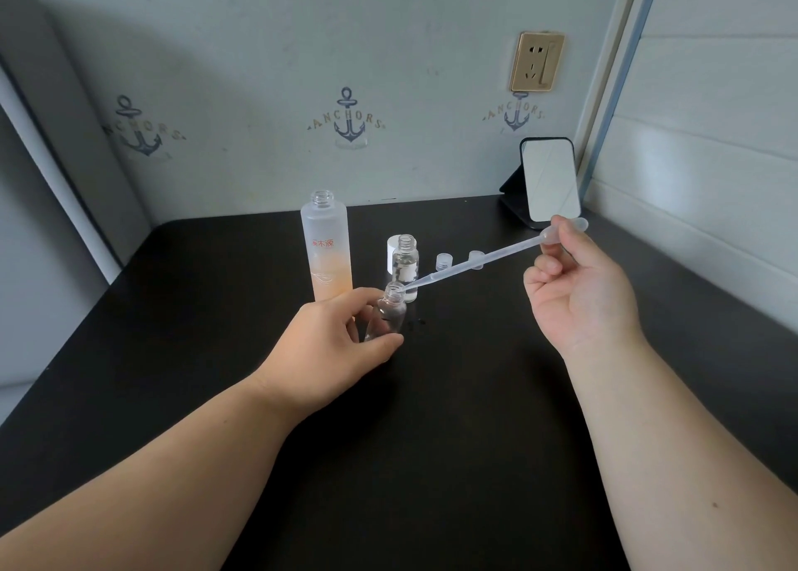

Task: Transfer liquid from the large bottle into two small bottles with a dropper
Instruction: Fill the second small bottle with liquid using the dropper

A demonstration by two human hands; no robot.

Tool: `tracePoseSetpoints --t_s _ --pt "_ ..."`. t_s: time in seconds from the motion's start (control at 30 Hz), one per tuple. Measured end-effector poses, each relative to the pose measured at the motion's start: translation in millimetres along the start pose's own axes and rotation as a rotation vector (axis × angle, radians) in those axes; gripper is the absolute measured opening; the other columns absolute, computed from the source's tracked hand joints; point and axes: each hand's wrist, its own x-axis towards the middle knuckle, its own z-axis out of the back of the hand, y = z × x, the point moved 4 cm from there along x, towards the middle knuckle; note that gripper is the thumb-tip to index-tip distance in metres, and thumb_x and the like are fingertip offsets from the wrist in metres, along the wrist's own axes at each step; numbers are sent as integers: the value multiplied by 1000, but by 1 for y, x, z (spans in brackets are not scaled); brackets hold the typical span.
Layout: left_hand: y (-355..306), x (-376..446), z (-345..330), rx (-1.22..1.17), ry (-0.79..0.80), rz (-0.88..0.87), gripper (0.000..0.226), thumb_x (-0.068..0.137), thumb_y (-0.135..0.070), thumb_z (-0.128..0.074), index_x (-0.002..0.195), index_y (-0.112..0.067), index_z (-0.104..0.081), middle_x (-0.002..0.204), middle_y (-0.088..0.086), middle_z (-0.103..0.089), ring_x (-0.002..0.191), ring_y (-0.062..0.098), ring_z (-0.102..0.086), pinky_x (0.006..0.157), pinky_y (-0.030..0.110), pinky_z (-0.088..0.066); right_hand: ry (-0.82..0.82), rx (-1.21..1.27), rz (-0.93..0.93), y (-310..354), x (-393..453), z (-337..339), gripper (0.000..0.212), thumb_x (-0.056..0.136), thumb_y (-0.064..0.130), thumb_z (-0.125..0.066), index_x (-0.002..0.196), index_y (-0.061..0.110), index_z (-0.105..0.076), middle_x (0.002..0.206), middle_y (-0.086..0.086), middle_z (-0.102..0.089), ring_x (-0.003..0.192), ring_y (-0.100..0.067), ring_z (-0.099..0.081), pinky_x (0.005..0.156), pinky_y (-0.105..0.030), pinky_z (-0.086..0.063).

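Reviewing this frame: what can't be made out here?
- Head view: liquid level in the held small bottle, clear and partly covered by the left hand.
- Liquid in the dropper: too translucent.
- White cap: mostly behind the second small bottle.
- Large bottle label: too small.

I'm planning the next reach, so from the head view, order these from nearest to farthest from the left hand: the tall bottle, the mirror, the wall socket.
1. Tall bottle: just behind the left hand, uncapped, standing on the table.
2. Mirror: far right corner of the table, propped on its stand.
3. Wall socket: up on the wall, above the mirror.
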Motion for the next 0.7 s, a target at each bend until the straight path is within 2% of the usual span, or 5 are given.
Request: tracePoseSetpoints --t_s 0.3,0.47,0.57,0.7 --pt "-2 -1 1 -8 6 4 24 79 -45 -77 100 -46 -64 87 -24 -67 69 6 -58 63 11 -46 24 -28 26 1 1 0 12 93 13 -69 82 15 -74 75 3 -65 49 -7 -40 51 -17 -35" --pt "-5 -2 2 10 12 13 25 81 -44 -77 102 -44 -64 85 -32 -63 72 1 -58 62 8 -44 37 -39 38 1 1 0 21 95 11 -66 80 17 -79 76 4 -65 49 -6 -40 51 -17 -35" --pt "-7 -2 2 20 7 11 27 80 -43 -78 102 -43 -64 83 -37 -61 71 -2 -58 61 7 -43 -6 -48 35 1 2 2 14 93 12 -69 85 15 -79 78 2 -67 51 -9 -44 53 -18 -38" --pt "-8 -2 1 32 28 36 30 79 -46 -79 102 -45 -61 90 -41 -60 79 -1 -59 63 7 -45 -48 -2 -1 -1 1 2 5 86 14 -76 87 12 -80 78 -1 -69 55 -13 -51 56 -21 -45"
